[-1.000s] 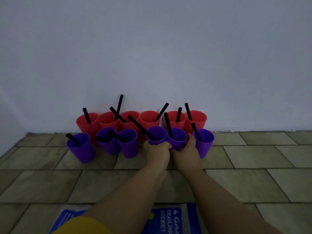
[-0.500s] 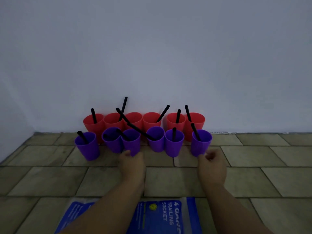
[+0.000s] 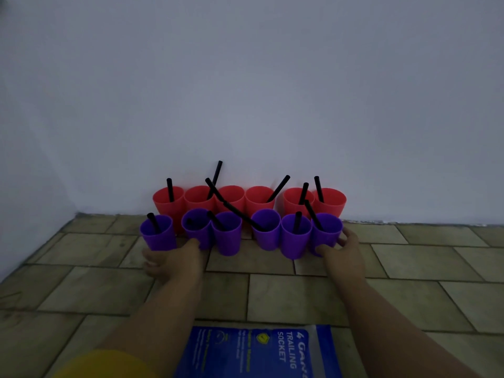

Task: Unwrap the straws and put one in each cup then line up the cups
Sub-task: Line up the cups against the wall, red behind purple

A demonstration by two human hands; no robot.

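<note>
My right hand [image 3: 341,251] curls round the end purple cup [image 3: 326,231], just before the red cups [image 3: 249,200]. My left hand [image 3: 173,259] spreads at the opposite purple cup [image 3: 158,233], grip unclear in the gloom. Likely light, tippy plastic, so I'd hold low.

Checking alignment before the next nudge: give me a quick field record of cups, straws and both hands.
back row: six red cups against the wall
front row: six purple cups, gaps after first and third
straws: one black straw in each cup
left hand: at the leftmost purple cup base, grip unclear
right hand: grips the rightmost purple cup
foreground: blue packet on the tiled floor
</note>
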